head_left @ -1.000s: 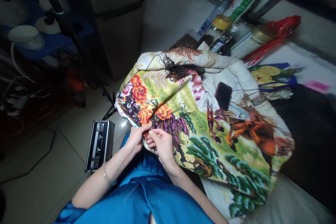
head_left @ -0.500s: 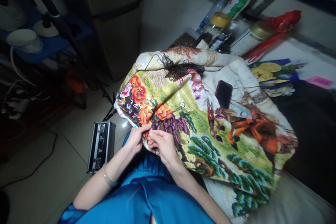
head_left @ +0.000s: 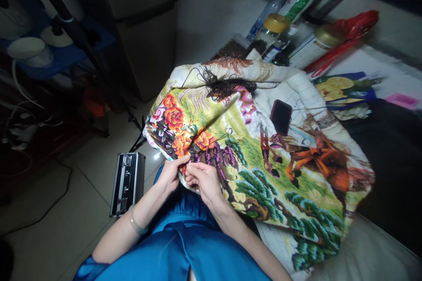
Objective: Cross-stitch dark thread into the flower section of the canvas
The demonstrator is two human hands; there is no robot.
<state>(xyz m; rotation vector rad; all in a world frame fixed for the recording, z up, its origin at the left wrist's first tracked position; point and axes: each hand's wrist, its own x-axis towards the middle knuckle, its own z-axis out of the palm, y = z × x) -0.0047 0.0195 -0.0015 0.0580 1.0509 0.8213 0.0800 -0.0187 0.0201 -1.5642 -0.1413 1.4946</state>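
Note:
A large cross-stitch cloth (head_left: 250, 149) with flowers, trees and a horse spreads from my lap across to the right. At its near left edge, my left hand (head_left: 169, 175) is closed on the fabric, thumb on top beside the orange flowers. Right against it, my right hand (head_left: 205, 182) pinches thumb and forefinger together at the cloth; whatever lies between those fingertips is too small to make out. A tangle of dark thread (head_left: 227, 87) rests on the upper part. Red-handled snips (head_left: 264, 140) and a dark phone-like device (head_left: 281, 117) lie on the cloth.
Behind the cloth stand a gold-lidded jar (head_left: 277, 24), bottles and a red plastic bag (head_left: 358, 26). A silver-and-black case (head_left: 127, 184) stands on the tiled floor to the left. A dark stand pole (head_left: 82, 35) rises beside a blue shelf with a white pot (head_left: 30, 50).
Both hands keep nearly the same place and grip on the cloth. The view has shifted only very slightly.

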